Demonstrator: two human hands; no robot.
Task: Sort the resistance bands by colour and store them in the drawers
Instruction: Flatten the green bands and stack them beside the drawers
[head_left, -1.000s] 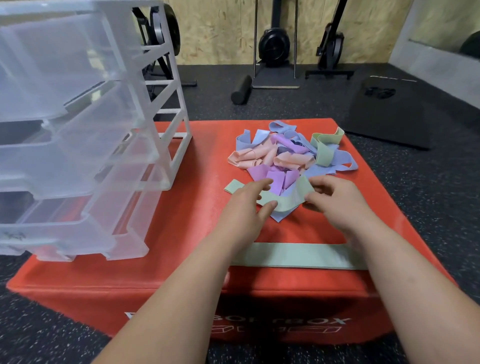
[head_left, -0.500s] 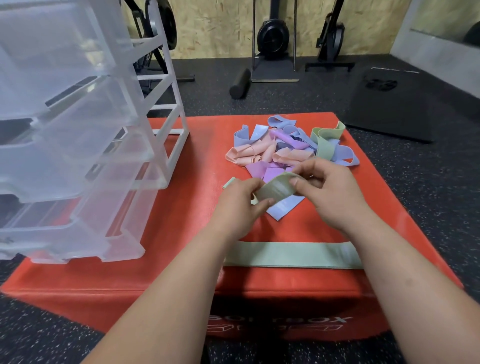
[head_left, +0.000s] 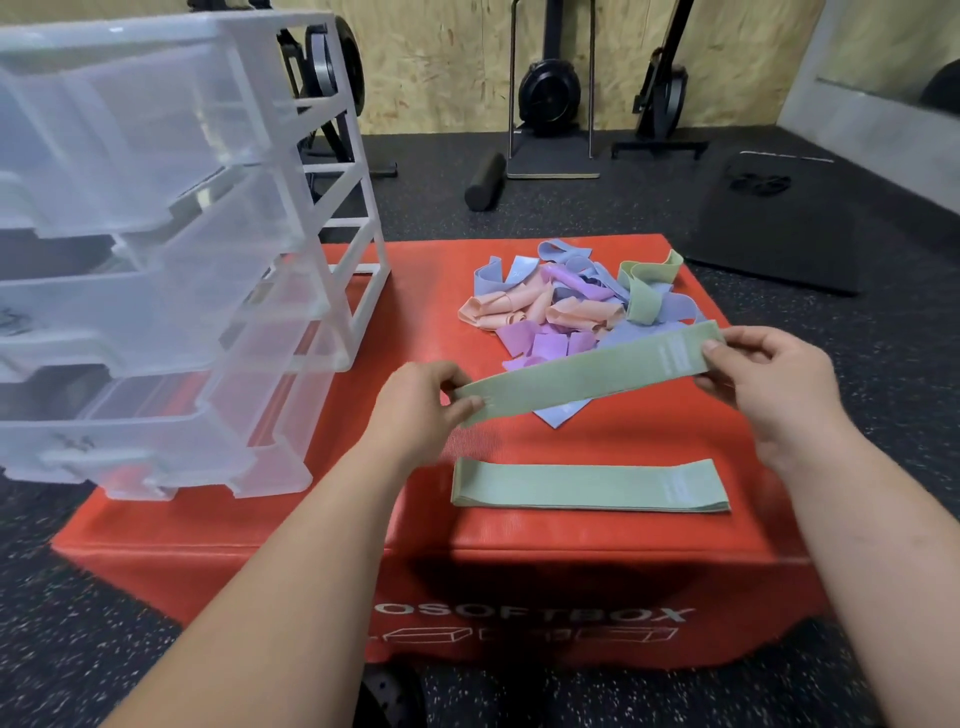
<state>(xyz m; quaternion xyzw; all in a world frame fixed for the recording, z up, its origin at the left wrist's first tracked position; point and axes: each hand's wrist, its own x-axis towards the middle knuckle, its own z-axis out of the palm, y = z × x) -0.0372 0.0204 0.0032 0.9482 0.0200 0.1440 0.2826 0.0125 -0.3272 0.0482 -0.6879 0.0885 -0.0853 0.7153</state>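
A green resistance band (head_left: 587, 371) is stretched flat between my hands above the red box (head_left: 363, 519). My left hand (head_left: 421, 400) pinches its left end and my right hand (head_left: 763, 379) pinches its right end. Below it, a flat stack of green bands (head_left: 587, 486) lies near the box's front edge. Behind the held band sits a loose pile of bands (head_left: 561, 312) in blue, pink, purple and green. A clear plastic drawer unit (head_left: 171, 270) stands on the box's left side with its drawers pulled out.
The red box rests on a dark speckled gym floor (head_left: 883, 415). A black foam roller (head_left: 485, 182), gym machines and a black mat (head_left: 774, 218) lie further back by the wooden wall.
Both hands lifted a crumpled green band off the pile and drew apart, pulling it out straight and flat between them.
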